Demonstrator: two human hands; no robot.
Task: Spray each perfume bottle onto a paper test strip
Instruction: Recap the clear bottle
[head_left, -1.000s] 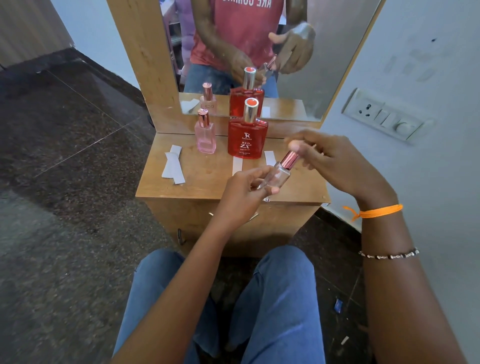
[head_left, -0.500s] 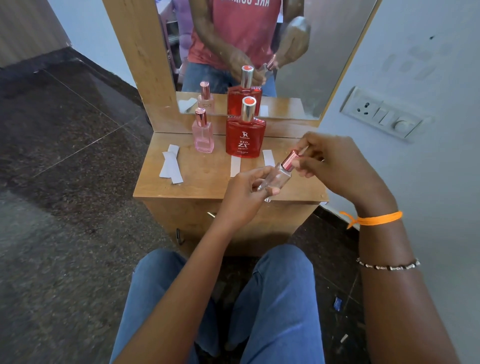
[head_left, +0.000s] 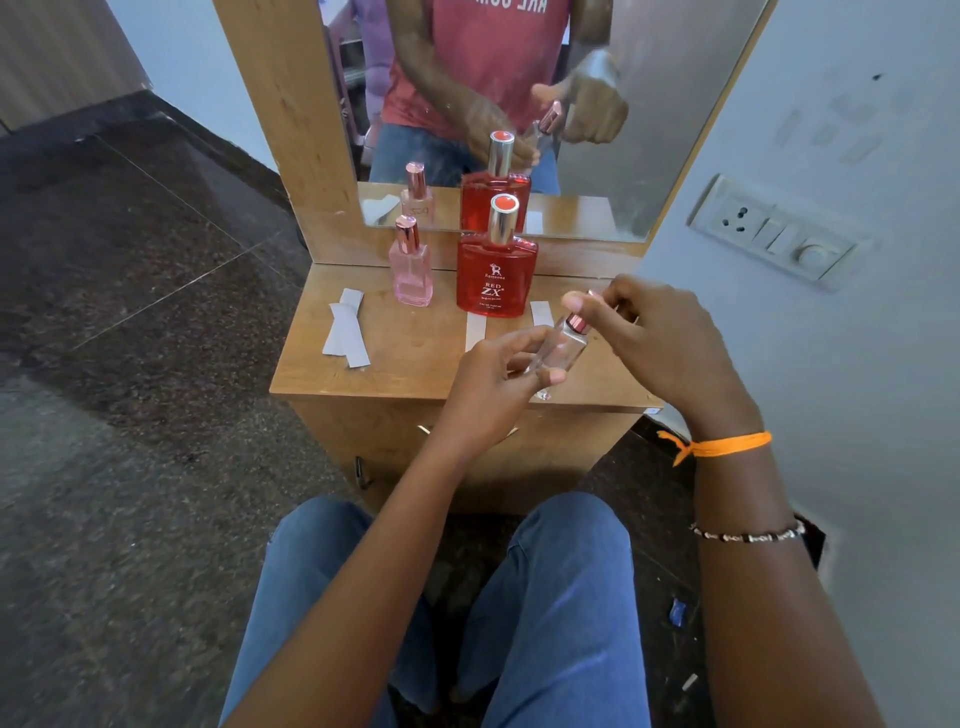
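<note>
- 3 perfume bottles show, and the clear bottle (head_left: 558, 351) is the one in hand, held tilted in the air over the desk's (head_left: 415, 358) front right part, its neck pointing up and away toward the right back corner.
- Left hand (head_left: 493, 384) forms a narrow grip round the lower body of the clear bottle, thumb on one side and fingers on the other.
- Right hand (head_left: 654, 338) has its fingers curled over the bottle's top, a grip closed on what looks like the pink metallic cap (head_left: 577, 323); whether the cap is seated or already lifted cannot be told.
- Red bottle (head_left: 496, 275) stands upright at the middle of the desk's back edge, with a silver collar and a red top, its label reading "RED ZX".
- Pink bottle (head_left: 411, 273) stands upright just left of the red one, also near the back edge, and apart from it.
- 2 paper strips (head_left: 347, 332) lie overlapped near the desk's left edge.
- 1 strip (head_left: 475, 327) lies just in front of the red bottle, and 1 more strip (head_left: 542, 313) lies to its right, partly hidden by the hands.
- Mirror (head_left: 649, 130) rises from the back edge and reflects the bottles and both hands.
- Orange thread (head_left: 727, 446) circles the right wrist, with a beaded bracelet (head_left: 748, 535) further up the forearm.
- Wall socket plate (head_left: 774, 234) sits on the wall to the right of the desk.
</note>
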